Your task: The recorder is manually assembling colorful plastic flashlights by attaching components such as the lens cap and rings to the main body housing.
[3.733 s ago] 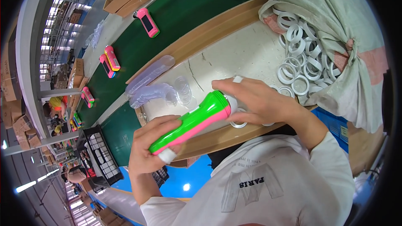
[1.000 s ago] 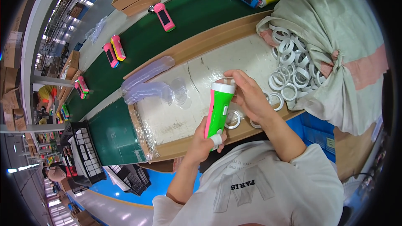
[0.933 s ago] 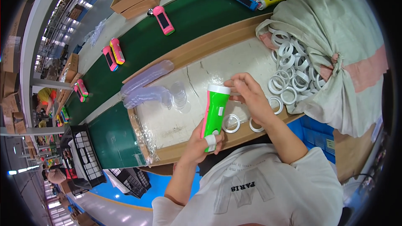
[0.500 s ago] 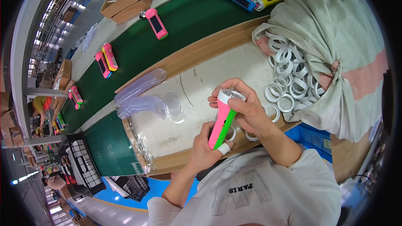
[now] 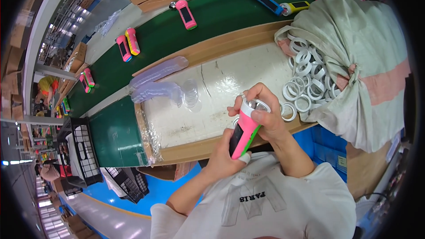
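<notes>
A pink and green flashlight (image 5: 246, 133) with a dark panel on its side is tilted between my hands, its white-ringed head up. Wrapped around the lower body is my left hand (image 5: 221, 157), with a white band on one finger. The fingers and thumb of my right hand (image 5: 271, 121) grip the white ring (image 5: 248, 108) at the head, around a clear lens with a shiny inside. Loose white rings (image 5: 303, 103) are heaped to the right of my right hand. Beyond my left hand lie clear thin discs (image 5: 191, 95), some stacked in long rows (image 5: 157, 94).
The light work surface (image 5: 221, 77) has cardboard edging (image 5: 208, 51). A big woven sack (image 5: 354, 40) spills the rings at right. Behind runs a green conveyor belt (image 5: 157, 40) with several flashlights, including a pink one (image 5: 186, 14). Black crates (image 5: 84, 152) stand at lower left.
My hands have moved slightly right, and the flashlight has turned about its length, bringing its dark side panel into sight. The view has also shifted, so the background sits further right.
</notes>
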### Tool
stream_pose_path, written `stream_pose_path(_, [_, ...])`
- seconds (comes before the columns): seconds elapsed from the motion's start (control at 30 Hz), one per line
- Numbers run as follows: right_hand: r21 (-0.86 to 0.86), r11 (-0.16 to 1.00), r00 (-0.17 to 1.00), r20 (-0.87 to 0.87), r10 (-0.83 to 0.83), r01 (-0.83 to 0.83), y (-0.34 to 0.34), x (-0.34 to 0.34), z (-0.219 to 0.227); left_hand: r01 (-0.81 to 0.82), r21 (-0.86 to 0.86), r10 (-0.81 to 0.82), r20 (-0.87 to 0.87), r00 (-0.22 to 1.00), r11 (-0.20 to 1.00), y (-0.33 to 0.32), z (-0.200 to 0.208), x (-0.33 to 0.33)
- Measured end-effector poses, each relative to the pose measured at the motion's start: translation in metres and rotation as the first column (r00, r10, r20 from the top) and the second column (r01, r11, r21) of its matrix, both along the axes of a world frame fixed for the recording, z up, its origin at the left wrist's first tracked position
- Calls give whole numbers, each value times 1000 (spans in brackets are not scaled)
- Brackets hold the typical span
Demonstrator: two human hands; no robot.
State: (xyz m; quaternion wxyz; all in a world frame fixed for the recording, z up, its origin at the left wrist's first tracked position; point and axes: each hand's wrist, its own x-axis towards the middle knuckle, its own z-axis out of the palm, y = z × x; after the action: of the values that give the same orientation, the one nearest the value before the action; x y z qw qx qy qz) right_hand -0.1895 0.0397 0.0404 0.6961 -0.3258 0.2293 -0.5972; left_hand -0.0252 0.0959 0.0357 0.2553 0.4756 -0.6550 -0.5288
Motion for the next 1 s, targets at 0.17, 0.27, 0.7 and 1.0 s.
stream_pose_path(0.17, [-16,996,996,-41,-84,84,0,-1,2,-47,-62,55,123,991,997,-10,2,-7])
stream_pose_path(0.27, [139,988,997,-52,-64,70,-8,-9,2,-62,-139,76,95,993,988,-19,-12,-12])
stream_pose_path(0.7, [-196,871,-112,-955,-273,-451,19,-9,-12,-5,-357,149,377,914,934,-198,-20,-8])
stream_pose_path(1.0, [-120,876,-92,-979,-183,-466,-28,-21,-9,270,-767,409,563,718,582,-184,-32,33])
